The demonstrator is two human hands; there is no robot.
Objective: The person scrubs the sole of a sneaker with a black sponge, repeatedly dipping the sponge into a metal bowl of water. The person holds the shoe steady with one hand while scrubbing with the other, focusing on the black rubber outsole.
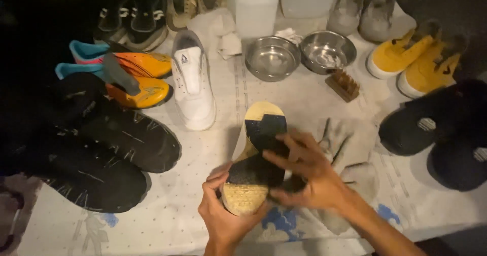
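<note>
Shoe (256, 157) lies sole-up in the middle of the dotted white cloth (167, 220), its black tread and tan heel and toe patches facing the camera. The left hand (223, 210) is clamped around the heel end from below, fingers curled over the edge. The right hand (304, 172) lies across the sole with fingers spread and pressed flat on the dark tread; whether it pins anything under the palm cannot be told. A grey rag (350, 149) lies just beside that hand.

Two steel bowls (272, 58) (327, 50) sit side by side further up the cloth; the left one looks dry, while the right one shows a shiny patch inside that may be liquid. A wooden brush (343, 85) rests near the right bowl, and a white plastic jug (256, 7) stands behind them. Around these lie a white sneaker (193, 83), orange football boots (137, 78), black trainers (106, 149) and yellow shoes (413, 58).
</note>
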